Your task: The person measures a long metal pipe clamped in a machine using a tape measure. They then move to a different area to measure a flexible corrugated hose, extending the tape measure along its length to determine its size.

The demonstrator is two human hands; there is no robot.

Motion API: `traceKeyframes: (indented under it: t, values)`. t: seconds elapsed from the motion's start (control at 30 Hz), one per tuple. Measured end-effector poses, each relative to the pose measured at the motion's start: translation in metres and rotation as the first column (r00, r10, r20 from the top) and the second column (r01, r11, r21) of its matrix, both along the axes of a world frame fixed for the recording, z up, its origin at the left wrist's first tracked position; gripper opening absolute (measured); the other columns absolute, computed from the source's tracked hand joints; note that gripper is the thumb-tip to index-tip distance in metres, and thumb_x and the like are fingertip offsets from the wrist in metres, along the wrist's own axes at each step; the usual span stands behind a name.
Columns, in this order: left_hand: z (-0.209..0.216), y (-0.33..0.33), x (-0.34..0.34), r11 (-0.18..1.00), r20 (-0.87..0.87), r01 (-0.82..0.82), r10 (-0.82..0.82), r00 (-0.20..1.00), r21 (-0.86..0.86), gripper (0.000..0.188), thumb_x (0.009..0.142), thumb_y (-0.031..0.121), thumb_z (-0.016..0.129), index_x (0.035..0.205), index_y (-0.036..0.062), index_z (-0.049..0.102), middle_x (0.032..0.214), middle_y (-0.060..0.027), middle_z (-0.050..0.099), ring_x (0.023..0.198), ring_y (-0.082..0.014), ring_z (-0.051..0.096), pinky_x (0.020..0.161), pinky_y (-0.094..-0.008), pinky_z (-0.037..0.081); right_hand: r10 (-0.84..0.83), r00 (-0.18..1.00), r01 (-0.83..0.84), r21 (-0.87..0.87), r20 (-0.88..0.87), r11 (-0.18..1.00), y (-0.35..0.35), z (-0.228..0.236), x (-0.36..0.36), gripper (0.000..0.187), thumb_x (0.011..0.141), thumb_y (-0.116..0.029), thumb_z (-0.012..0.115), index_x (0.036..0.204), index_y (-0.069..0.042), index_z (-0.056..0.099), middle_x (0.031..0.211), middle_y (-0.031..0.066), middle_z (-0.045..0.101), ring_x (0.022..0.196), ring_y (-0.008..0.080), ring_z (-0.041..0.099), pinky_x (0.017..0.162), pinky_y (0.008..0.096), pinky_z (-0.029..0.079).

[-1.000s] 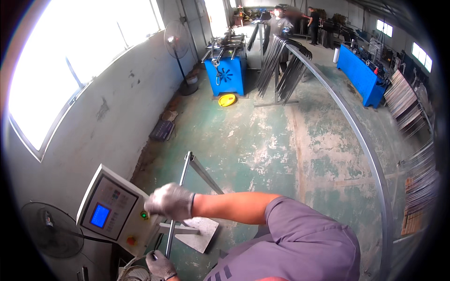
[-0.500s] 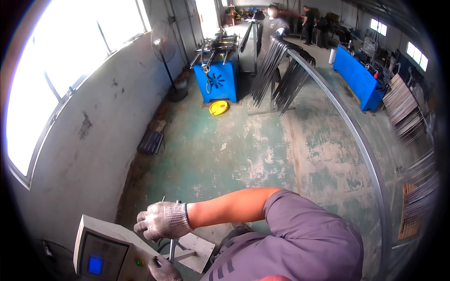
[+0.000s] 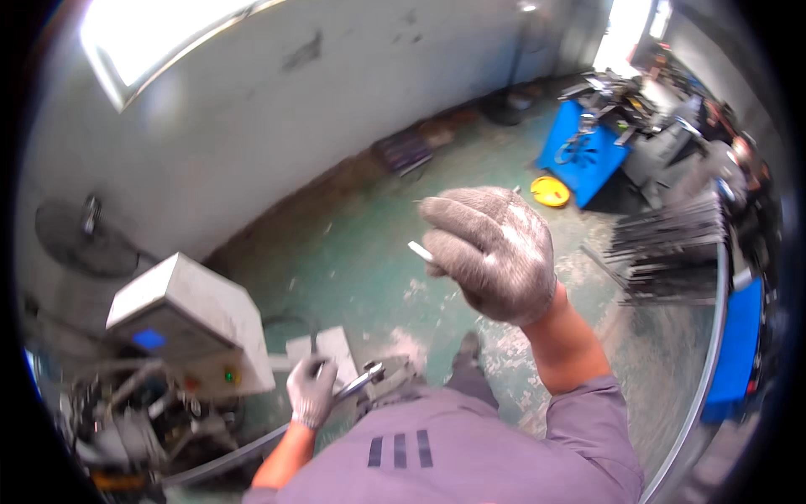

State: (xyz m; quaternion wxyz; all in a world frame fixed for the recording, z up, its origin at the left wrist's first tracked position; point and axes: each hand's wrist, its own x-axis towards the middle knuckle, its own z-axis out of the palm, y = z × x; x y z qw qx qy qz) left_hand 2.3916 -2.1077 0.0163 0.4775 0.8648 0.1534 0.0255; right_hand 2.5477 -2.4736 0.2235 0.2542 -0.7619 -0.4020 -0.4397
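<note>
My right hand (image 3: 499,252), in a grey-white knit glove, is raised in the middle of the view. Its fingers are curled around a thin, pale stick (image 3: 421,251), whose light tip pokes out below the fingers; the glove hides most of its length. Lower left, my gloved left hand (image 3: 311,393) has its fingers bent toward the thumb beside a shiny metal tube (image 3: 359,384). Whether anything small sits in that pinch cannot be made out. Close to the left hand stands a white control box (image 3: 197,323) with a lit blue screen and a green light.
A metal rail (image 3: 705,370) curves down the right, with many dark rods (image 3: 667,252) hanging from it. Farther off are a blue machine (image 3: 579,155), a yellow round object (image 3: 550,191) and a person. A fan (image 3: 88,235) and machine parts (image 3: 126,433) lie at left.
My right hand has come away from beside the control box, up and to the right, with the pale stick in it. The view has turned left, showing more of my left arm.
</note>
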Motion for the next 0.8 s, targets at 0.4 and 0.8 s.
traceKeyframes:
  t: [0.4,0.8]
  values:
    - [0.011,-0.134,0.136,0.975,-0.305,-0.094,0.028,0.952,-0.202,0.028,0.097,0.023,0.074,0.106,-0.0029,0.081,0.098,-0.0194,0.08,0.093,-0.0282,0.079,0.086,-0.0401,0.06,-0.219,0.02,0.217,-0.21,-0.975,0.953,-0.132,-0.34,0.041,0.019,0.105,-0.022,0.077,0.118,-0.009,0.081,0.103,0.0186,0.081,0.094,0.0313,0.081,0.087,0.0401,0.061]
    - [-0.034,-0.11,0.137,0.869,-0.188,-0.434,0.48,0.857,0.238,0.028,0.093,0.03,0.079,0.103,0.004,0.082,0.104,-0.0209,0.08,0.1,-0.0421,0.078,0.088,-0.0487,0.061,-0.007,0.326,-0.504,-0.18,-0.945,0.844,0.046,-0.303,0.312,0.022,0.104,-0.029,0.077,0.116,-0.012,0.082,0.108,0.0186,0.08,0.101,0.0399,0.077,0.087,0.0456,0.061]
